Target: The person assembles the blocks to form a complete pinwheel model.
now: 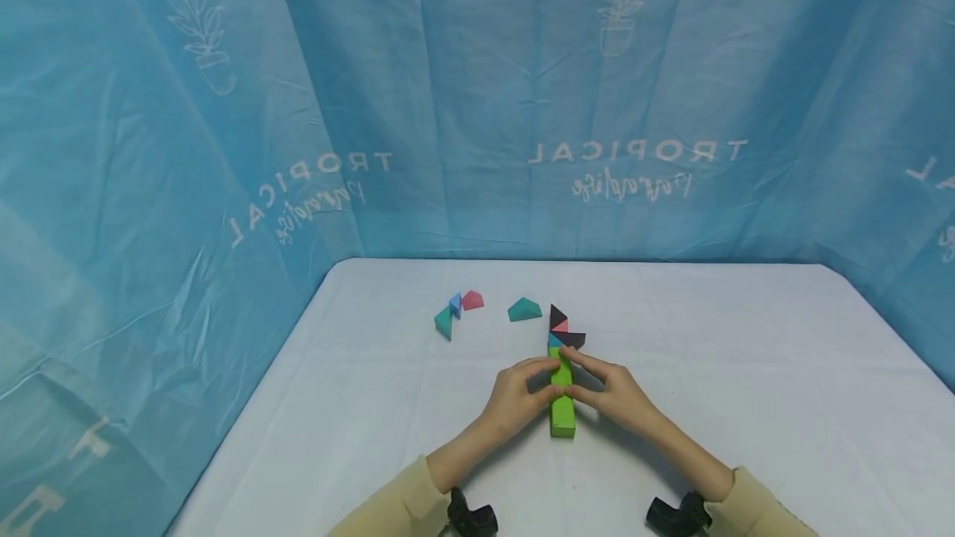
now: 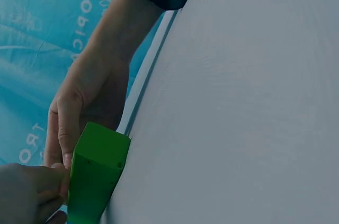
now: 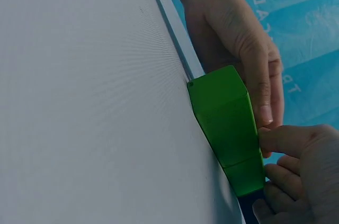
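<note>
A long bright green block (image 1: pixel 563 421) lies on the white table, pointing away from me; a seam crosses it in the right wrist view. My left hand (image 1: pixel 520 394) holds it from the left side, thumb and fingers on it. From the right, my right hand (image 1: pixel 618 394) pinches it, with its forefinger at the far end. Both thumbs meet over its middle. Joining that far end are a small blue triangle (image 1: pixel 555 341), a black piece (image 1: pixel 574 340), a pink triangle (image 1: pixel 561 326) and a black triangle (image 1: pixel 556 316).
Loose on the table (image 1: pixel 336 404) beyond my left hand lie a teal piece (image 1: pixel 525 310), a pink piece (image 1: pixel 472 300), a blue triangle (image 1: pixel 456 305) and a teal triangle (image 1: pixel 443 322). A blue printed curtain (image 1: pixel 477 106) hangs behind the table's far edge.
</note>
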`<state>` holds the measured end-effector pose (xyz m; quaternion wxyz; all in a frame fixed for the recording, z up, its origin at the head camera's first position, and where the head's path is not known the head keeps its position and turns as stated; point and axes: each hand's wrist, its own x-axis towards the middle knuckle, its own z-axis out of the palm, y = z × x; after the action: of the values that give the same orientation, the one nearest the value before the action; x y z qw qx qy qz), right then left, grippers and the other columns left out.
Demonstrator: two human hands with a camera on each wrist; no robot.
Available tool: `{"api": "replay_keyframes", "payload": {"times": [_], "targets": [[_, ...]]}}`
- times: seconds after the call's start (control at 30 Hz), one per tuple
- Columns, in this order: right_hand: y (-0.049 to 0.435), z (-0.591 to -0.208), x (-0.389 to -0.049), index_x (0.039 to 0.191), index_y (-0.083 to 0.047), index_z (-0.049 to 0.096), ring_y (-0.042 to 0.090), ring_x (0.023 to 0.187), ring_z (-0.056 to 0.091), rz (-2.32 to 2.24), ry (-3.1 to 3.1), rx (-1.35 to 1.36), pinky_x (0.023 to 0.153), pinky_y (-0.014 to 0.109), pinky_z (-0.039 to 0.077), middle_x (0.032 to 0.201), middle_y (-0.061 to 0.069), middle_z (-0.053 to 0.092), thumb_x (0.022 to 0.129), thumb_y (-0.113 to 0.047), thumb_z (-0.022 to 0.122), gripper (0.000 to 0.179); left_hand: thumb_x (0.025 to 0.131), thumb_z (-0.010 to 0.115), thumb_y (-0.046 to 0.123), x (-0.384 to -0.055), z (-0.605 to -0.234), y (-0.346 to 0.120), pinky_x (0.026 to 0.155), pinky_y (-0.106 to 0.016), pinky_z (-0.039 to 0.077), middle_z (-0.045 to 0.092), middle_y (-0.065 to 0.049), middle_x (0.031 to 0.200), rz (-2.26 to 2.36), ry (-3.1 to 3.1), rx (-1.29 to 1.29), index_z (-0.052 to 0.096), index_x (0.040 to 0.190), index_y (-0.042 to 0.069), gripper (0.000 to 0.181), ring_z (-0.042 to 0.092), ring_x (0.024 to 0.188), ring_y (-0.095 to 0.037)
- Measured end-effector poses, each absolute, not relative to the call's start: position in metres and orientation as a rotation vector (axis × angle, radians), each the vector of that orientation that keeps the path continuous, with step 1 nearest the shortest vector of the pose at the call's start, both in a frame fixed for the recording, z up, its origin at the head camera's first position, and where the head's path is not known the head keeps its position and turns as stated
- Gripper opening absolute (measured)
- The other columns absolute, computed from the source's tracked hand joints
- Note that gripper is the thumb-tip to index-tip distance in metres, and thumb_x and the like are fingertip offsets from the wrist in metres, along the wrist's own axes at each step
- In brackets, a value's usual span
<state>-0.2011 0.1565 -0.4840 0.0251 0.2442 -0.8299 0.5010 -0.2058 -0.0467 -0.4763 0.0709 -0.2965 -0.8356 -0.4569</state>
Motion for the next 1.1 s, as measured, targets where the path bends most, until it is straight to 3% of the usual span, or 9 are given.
{"api": "replay_keyframes", "payload": {"times": [0.2,0.33,0.5,0.63,0.87,1.1], "targets": [[0.157,-0.48,-0.199,0.138,-0.001,0.046,0.035,0.13,0.037,1.565,-2.581,0.737,0.102,0.056,0.033,0.139,0.014,0.046,0.087,-0.012,0.069,0.058,0.09,0.066,0.022,-0.217,-0.444,-0.053,0.1,-0.042,0.041,0.061,-0.002,0.125,-1.466,-2.424,-0.847,0.062,0.125,0.009,0.038,0.051,0.12,-0.018],[0.154,-0.463,-0.192,0.137,0.005,0.044,0.039,0.13,0.036,1.584,-2.588,0.747,0.101,0.057,0.032,0.138,0.02,0.046,0.087,-0.005,0.067,0.056,0.089,0.067,0.021,-0.246,-0.432,-0.069,0.101,-0.043,0.04,0.06,-0.005,0.125,-1.47,-2.382,-0.696,0.062,0.124,0.007,0.038,0.051,0.121,-0.021],[0.153,-0.45,-0.186,0.136,0.007,0.043,0.039,0.13,0.035,1.591,-2.617,0.75,0.102,0.054,0.032,0.138,0.022,0.044,0.087,-0.003,0.066,0.056,0.088,0.068,0.017,-0.288,-0.447,-0.093,0.094,-0.05,0.044,0.063,-0.017,0.116,-1.481,-2.316,-0.475,0.06,0.123,0.0,0.04,0.058,0.109,-0.034],[0.152,-0.448,-0.186,0.136,0.008,0.044,0.039,0.13,0.035,1.594,-2.618,0.763,0.102,0.053,0.032,0.138,0.022,0.044,0.087,-0.004,0.066,0.055,0.086,0.069,0.01,-0.31,-0.466,-0.104,0.091,-0.05,0.046,0.063,-0.022,0.102,-1.342,-2.343,-0.457,0.057,0.123,-0.007,0.042,0.061,0.098,-0.037],[0.151,-0.447,-0.187,0.136,0.007,0.044,0.038,0.13,0.036,1.604,-2.632,0.735,0.103,0.052,0.032,0.138,0.021,0.045,0.087,-0.004,0.067,0.055,0.082,0.071,-0.001,-0.339,-0.476,-0.114,0.096,-0.043,0.045,0.058,-0.025,0.12,-0.979,-2.419,-0.526,0.058,0.12,-0.01,0.041,0.056,0.111,-0.037],[0.151,-0.447,-0.186,0.136,0.008,0.044,0.039,0.13,0.035,1.589,-2.643,0.739,0.103,0.052,0.032,0.139,0.022,0.044,0.087,-0.004,0.067,0.056,0.086,0.066,0.003,-0.348,-0.47,-0.12,0.093,-0.047,0.045,0.061,-0.022,0.117,-0.828,-2.613,-0.53,0.062,0.117,-0.006,0.032,0.056,0.111,-0.037]]}}
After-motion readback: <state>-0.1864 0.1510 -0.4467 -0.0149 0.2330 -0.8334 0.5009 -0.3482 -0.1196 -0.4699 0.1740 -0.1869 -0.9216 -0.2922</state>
